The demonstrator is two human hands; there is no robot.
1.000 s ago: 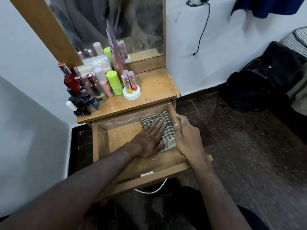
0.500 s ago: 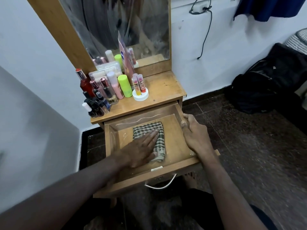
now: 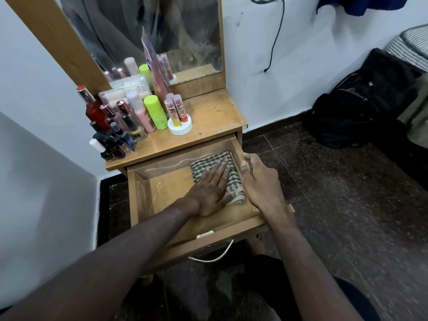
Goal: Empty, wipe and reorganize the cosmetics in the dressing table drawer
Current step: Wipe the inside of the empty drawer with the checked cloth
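Observation:
The wooden drawer [image 3: 162, 191] of the dressing table stands pulled out, its floor bare apart from a checked green-and-white cloth [image 3: 214, 162] in the back right corner. My left hand [image 3: 209, 192] presses flat on that cloth with straight fingers. My right hand [image 3: 261, 184] grips the drawer's right side wall, fingers curled over its rim. Cosmetics stand grouped on the table top [image 3: 215, 117]: a red bottle [image 3: 93, 111], dark nail polish bottles [image 3: 113, 141], a lime-green tube [image 3: 156, 112] and lip balms in a white holder [image 3: 179, 126].
A mirror [image 3: 162, 31] rises behind the table top. A metal handle [image 3: 210, 257] hangs under the drawer front. A black bag [image 3: 361, 100] lies on the dark floor to the right. A white wall or panel [image 3: 46, 193] closes the left side.
My left hand has slid the cloth from the drawer's middle back to the right rear corner. My right hand stays on the drawer's side wall.

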